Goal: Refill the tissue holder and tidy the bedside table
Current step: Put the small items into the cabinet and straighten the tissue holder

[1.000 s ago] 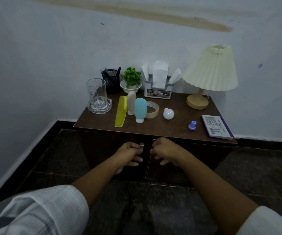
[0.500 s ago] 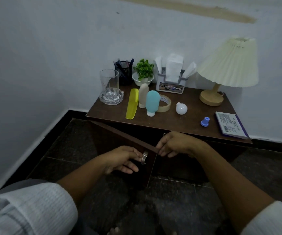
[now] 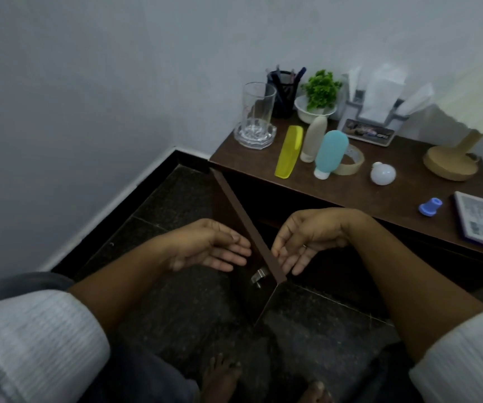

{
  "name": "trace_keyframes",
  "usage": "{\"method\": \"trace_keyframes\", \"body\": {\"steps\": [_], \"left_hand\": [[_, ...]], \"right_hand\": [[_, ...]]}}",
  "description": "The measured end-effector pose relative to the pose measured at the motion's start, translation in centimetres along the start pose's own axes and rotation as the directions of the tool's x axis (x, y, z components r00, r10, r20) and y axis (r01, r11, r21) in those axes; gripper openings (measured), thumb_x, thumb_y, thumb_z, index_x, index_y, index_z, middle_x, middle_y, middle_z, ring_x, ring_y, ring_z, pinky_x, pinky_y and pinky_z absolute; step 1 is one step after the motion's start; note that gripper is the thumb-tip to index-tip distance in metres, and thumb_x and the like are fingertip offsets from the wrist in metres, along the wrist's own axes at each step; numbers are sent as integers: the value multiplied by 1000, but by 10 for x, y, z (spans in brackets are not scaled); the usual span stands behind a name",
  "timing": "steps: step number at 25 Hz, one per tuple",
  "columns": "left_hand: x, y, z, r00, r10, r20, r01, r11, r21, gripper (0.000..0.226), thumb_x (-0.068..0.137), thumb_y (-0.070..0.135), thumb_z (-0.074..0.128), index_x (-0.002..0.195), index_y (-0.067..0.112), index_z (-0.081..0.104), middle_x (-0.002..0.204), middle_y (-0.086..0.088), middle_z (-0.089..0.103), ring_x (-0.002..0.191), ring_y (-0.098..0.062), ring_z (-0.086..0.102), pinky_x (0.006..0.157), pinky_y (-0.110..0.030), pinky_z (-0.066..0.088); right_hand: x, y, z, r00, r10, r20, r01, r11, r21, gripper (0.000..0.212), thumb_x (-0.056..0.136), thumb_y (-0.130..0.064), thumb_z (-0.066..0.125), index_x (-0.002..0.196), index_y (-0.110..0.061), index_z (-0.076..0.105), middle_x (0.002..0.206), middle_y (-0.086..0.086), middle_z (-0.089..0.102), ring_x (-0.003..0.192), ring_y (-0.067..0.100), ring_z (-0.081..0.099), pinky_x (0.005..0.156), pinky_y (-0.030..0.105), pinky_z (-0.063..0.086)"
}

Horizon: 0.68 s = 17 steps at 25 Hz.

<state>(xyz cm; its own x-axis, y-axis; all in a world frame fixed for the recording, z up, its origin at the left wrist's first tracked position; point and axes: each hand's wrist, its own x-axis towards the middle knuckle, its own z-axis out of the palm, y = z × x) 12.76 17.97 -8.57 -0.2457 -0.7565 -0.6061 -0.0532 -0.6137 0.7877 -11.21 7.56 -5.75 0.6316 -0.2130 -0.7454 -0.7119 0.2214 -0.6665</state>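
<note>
Head view: door [image 3: 244, 225] of the cabinet stands swung out toward me, edge-on between my hands. Left hand [image 3: 205, 245] and right hand [image 3: 307, 238] are both loose-fingered, grasping nothing; whether fingertips touch the door I cannot tell. Risk, in my judgement: the unheld door drifts and strikes a hand or my feet below. Tissue holder [image 3: 372, 119] sits far back on the table [image 3: 408, 187], upright, long axis left-to-right, tissues pointing up.
</note>
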Motion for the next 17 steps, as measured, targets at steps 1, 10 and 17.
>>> {"method": "trace_keyframes", "body": {"steps": [1,10,17], "left_hand": [[-7,1,-5,1000,-12,23,12,1000,1,28,104,13,49,121,2,68,118,-14,74,109,-27,72,85,-36,61],[-56,2,-49,991,-110,-76,119,986,115,31,103,8,45,117,-3,70,112,-21,75,99,-27,75,78,-35,62],[-95,-12,-101,948,-60,-314,77,996,44,29,101,8,46,110,-1,72,98,-15,74,77,-19,73,68,-29,61]], "right_hand": [[4,-4,4,999,-8,35,8,1000,-11,29,97,6,52,124,12,60,120,30,67,103,30,72,90,41,59],[52,-39,49,960,-97,261,109,994,-31,35,97,6,48,130,15,54,133,34,58,117,35,65,100,46,53],[100,-83,92,956,-230,183,240,970,-35,37,96,9,50,132,8,57,136,24,61,127,32,61,99,45,53]]}}
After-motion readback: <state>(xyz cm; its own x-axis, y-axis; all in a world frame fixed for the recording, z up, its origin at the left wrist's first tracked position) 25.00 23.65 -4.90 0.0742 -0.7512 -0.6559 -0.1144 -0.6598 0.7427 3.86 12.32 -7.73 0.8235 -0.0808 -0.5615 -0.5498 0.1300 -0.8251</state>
